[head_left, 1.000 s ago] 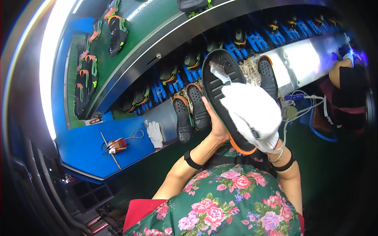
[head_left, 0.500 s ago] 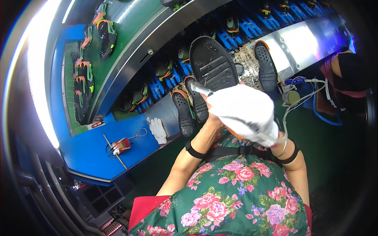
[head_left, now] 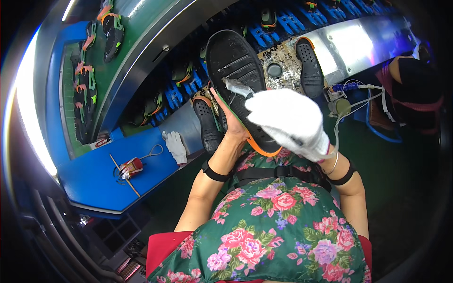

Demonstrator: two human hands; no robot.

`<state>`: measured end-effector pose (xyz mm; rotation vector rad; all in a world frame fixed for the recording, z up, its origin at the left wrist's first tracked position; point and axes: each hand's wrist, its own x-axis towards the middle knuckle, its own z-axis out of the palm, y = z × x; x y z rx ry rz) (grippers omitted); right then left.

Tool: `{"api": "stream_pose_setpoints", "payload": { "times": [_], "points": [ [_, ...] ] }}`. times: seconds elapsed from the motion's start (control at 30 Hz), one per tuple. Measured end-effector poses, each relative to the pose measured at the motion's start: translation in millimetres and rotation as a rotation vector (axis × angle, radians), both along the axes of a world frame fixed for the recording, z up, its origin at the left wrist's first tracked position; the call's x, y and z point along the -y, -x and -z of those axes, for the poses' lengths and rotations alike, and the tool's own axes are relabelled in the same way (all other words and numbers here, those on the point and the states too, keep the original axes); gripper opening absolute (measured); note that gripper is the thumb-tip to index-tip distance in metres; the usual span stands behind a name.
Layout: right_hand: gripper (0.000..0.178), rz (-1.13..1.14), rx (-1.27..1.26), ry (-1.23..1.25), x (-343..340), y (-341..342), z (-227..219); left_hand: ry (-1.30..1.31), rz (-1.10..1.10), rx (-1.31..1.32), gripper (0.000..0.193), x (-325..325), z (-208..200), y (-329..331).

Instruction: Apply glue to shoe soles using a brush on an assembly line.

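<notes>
A large black shoe sole with an orange rim at its near end is held up in front of me, tread side up. My left hand is bare and grips it from the left and underneath; most of its fingers are hidden behind the sole. A white knitted glove covers my right hand, which is closed round a small brush. The brush's pale, wet-looking head lies over the middle of the tread; whether it touches cannot be told. Its handle is hidden in the glove.
Other black soles rest along the metal ledge, beside a small dark round pot. Blue racks with shoes stand behind. At left, a blue table bears a red can, a stick and a white glove.
The brush has moved from the sole's left edge to over its middle. My right hand has shifted right relative to the sole, uncovering its orange near end. The view has also shifted slightly.
</notes>
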<state>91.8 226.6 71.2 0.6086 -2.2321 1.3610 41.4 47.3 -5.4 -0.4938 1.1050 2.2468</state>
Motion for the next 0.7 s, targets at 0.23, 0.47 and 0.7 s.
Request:
{"api": "stream_pose_setpoints", "payload": {
  "times": [0.23,0.47,0.7],
  "points": [
    [0.024,-0.174,0.140,0.249,5,-5,10,-0.517,0.150,-0.003,0.127,6,-9,7],
    [0.031,-0.155,0.017,0.070,16,-12,13,-0.524,0.097,-0.070,0.122,8,-15,17],
    [0.031,-0.165,0.041,0.102,3,-8,18,-0.521,0.056,-0.208,0.122,9,-14,35]
  ]
}}
